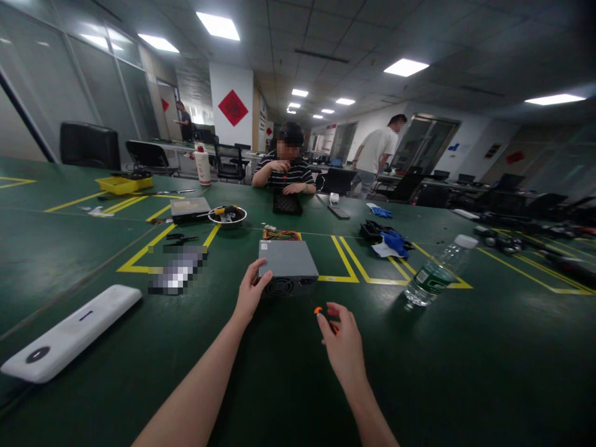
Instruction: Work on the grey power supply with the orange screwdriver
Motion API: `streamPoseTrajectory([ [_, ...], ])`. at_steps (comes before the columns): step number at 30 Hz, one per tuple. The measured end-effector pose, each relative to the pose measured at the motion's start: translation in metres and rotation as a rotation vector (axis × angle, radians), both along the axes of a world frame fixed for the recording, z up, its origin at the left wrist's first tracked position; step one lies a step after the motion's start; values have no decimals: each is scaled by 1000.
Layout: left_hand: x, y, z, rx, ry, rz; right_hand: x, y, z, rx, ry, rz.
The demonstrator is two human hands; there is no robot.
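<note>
A grey computer power supply [289,259] sits on the green table in front of me, its fan grille and socket facing me. Its bundle of coloured cables [281,234] lies behind it. My left hand [251,290] grips the left side of the case, thumb at the front edge and fingers along the side. To the right of the case and nearer to me, my right hand [342,335] is closed around a small orange-and-black screwdriver [319,311]. Most of its handle is hidden by the fingers, and I cannot make out its tip.
A water bottle [437,272] stands at the right, with blue gloves [395,242] beyond it. On the left are a long white device [74,332], a bowl of parts [227,216] and a yellow tray [125,184]. Across the table sits a person [285,171] with a black tray [287,203].
</note>
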State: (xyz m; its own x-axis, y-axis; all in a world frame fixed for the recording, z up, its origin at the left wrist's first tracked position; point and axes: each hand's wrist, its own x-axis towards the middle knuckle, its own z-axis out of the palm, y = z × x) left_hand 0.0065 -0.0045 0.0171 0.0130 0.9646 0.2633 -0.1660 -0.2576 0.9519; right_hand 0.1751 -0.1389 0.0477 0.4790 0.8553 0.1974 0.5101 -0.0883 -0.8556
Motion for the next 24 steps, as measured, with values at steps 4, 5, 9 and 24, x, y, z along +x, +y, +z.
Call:
streamPoseTrajectory([
  [4, 0, 1, -1, -11, 5, 4, -1, -1, 1, -166, 50, 130],
  [5, 0, 1, -2, -12, 9, 8, -1, -1, 2, -177, 23, 144],
  [9, -1, 2, -3, 1, 38, 25, -3, -4, 5, -61, -126, 102],
  [24, -1, 3, -4, 11, 26, 31, 8, -11, 10, -67, -365, 36],
])
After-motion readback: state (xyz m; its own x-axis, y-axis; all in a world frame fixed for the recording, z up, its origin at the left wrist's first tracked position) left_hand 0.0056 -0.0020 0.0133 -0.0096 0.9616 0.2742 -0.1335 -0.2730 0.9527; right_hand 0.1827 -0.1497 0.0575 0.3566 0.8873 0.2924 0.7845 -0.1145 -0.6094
